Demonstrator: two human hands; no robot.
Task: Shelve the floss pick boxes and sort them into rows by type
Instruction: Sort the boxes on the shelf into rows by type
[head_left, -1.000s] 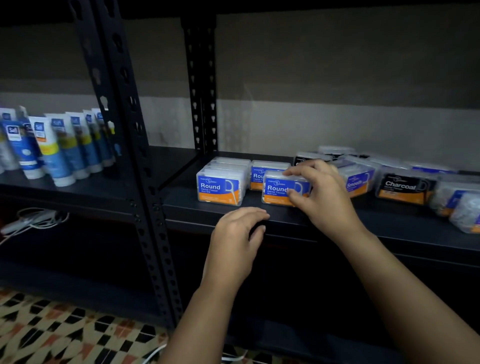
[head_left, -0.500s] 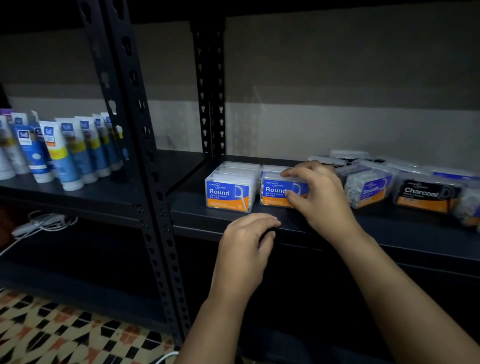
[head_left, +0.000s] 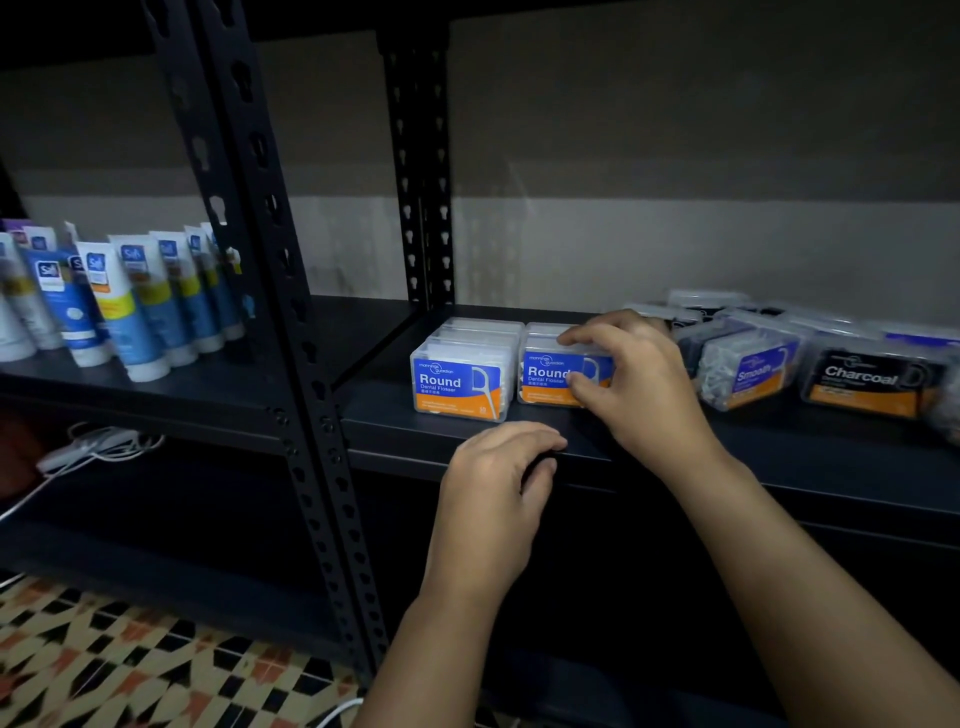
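Note:
Two short rows of clear "Round" floss pick boxes stand on the dark shelf (head_left: 467, 436). The left row's front box (head_left: 458, 383) stands free. My right hand (head_left: 631, 379) grips the front box of the second row (head_left: 545, 376), fingers over its top and thumb on its label. My left hand (head_left: 498, 483) rests on the shelf's front edge with fingers loosely curled, holding nothing. To the right lie a "Smooth" box (head_left: 750, 371), a "Charcoal" box (head_left: 867, 384) and several more boxes behind them, unsorted.
Black perforated shelf uprights (head_left: 270, 312) stand left of the boxes. Blue and white tubes (head_left: 119, 306) fill the neighbouring shelf at left. A white power strip with cables (head_left: 88, 447) lies on the lower shelf. Patterned floor tiles (head_left: 130, 665) show below.
My right hand has pushed the second "Round" box back and left, level with the first row's front box. The view shifted slightly left. My left hand stayed on the shelf edge.

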